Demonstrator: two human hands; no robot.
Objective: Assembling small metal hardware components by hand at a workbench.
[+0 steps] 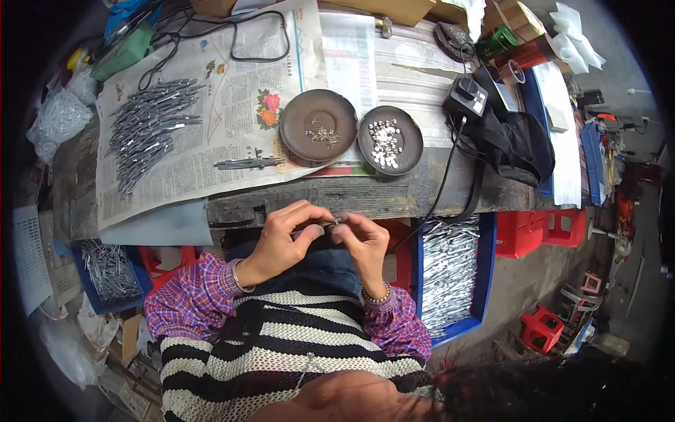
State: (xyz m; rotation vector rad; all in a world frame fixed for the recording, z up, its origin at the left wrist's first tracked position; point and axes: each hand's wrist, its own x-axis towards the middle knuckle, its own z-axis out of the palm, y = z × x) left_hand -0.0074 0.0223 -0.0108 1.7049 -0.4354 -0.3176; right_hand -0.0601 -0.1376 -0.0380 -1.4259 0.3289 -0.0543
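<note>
Just off the near edge of the workbench, my left hand and my right hand meet fingertip to fingertip, both pinched closed. A tiny silvery metal piece shows at the right fingertips. Whatever the left fingers grip is mostly hidden by them. Beyond the hands sit two round brown dishes: the left dish holds small metal pins, the right dish small shiny round metal pieces. Left of them, on newspaper, lie a short row of slender metal parts and a large pile of similar parts.
A blue crate of silvery metal parts stands below the bench at right, another blue crate at left. Red stools stand at right. A black bag and a small black device with a cable occupy the bench's right side.
</note>
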